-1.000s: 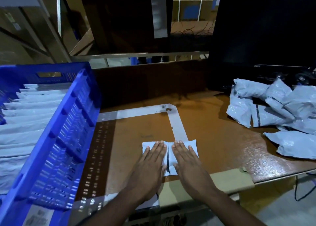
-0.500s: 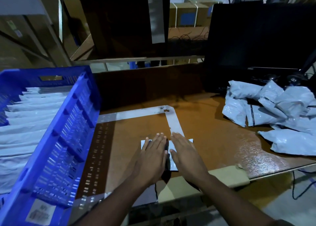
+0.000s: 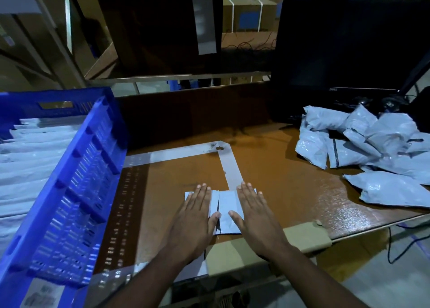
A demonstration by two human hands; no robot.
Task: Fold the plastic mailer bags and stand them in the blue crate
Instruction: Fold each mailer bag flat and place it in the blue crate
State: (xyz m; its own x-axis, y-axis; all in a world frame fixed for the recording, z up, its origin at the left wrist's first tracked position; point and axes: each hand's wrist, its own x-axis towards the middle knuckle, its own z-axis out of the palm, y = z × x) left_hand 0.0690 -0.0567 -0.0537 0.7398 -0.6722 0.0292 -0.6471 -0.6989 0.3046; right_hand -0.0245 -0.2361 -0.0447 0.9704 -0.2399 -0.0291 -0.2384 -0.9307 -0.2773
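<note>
Brown table [image 3: 290, 191], glossy top, near edge patched with cardboard-coloured tape. Blue crate [image 3: 76, 186] at the left, tilted toward the viewer; inside it a row of folded mailers [image 3: 35, 158] standing on edge, their long edges running left to right. Black monitor [image 3: 349, 44] at the back right. In front of it a loose pile of unfolded grey mailer bags [image 3: 372, 144], crumpled, lying every way. An L of grey tape [image 3: 186, 151] marks the table centre.

Folded mailer [image 3: 226, 211] lies flat near the table's front edge, at the foot of the tape's right leg. Long axis left to right; a dark seam crosses its middle, front to back.

Left hand [image 3: 195, 217] flat on its left half, right hand [image 3: 253, 214] flat on its right half. Fingers straight, held close together, pointing away from the person; thumbs angled inward toward the seam, not touching.
</note>
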